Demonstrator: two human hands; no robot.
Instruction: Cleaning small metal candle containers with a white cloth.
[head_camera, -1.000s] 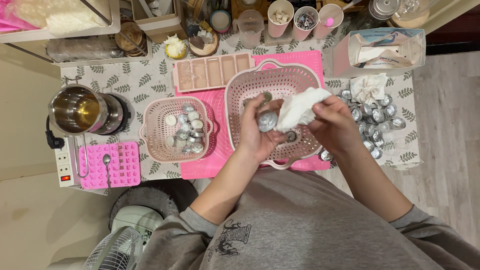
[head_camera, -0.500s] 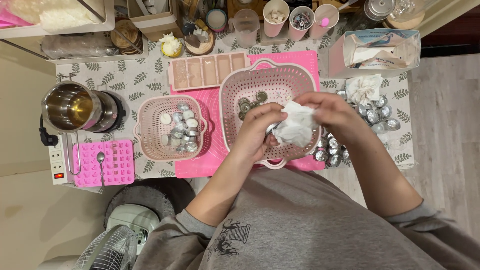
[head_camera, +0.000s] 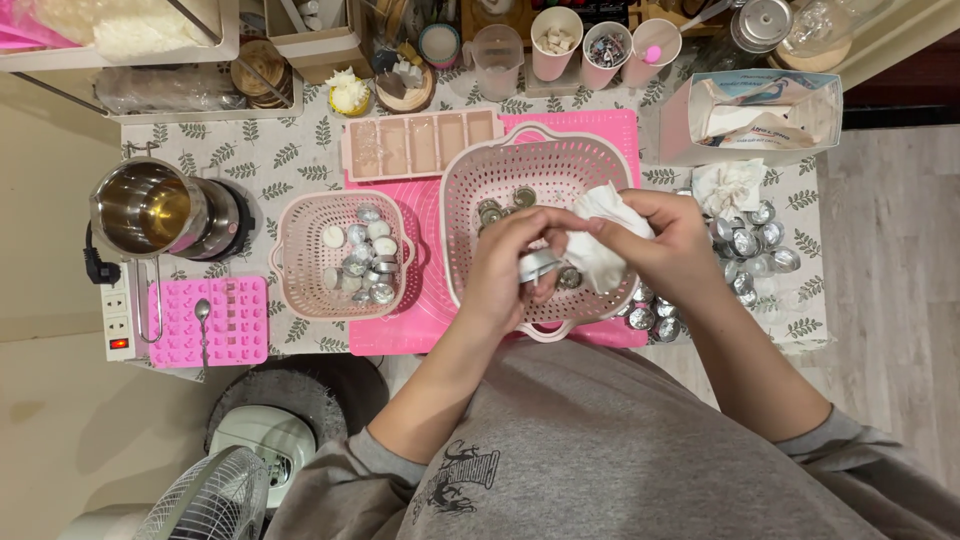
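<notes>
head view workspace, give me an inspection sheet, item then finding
surface: table with leaf-print cloth, pink mat on it
job's things: small metal cup in left hand; white tissue in right hand, over large pink basket
clutter: small pink basket of cups, loose cups, mould tray, pink mould with spoon, steel pot, tissue box
grips: both hands closed on their things
cables: power strip, black plug
surroundings: fan, wood floor
</notes>
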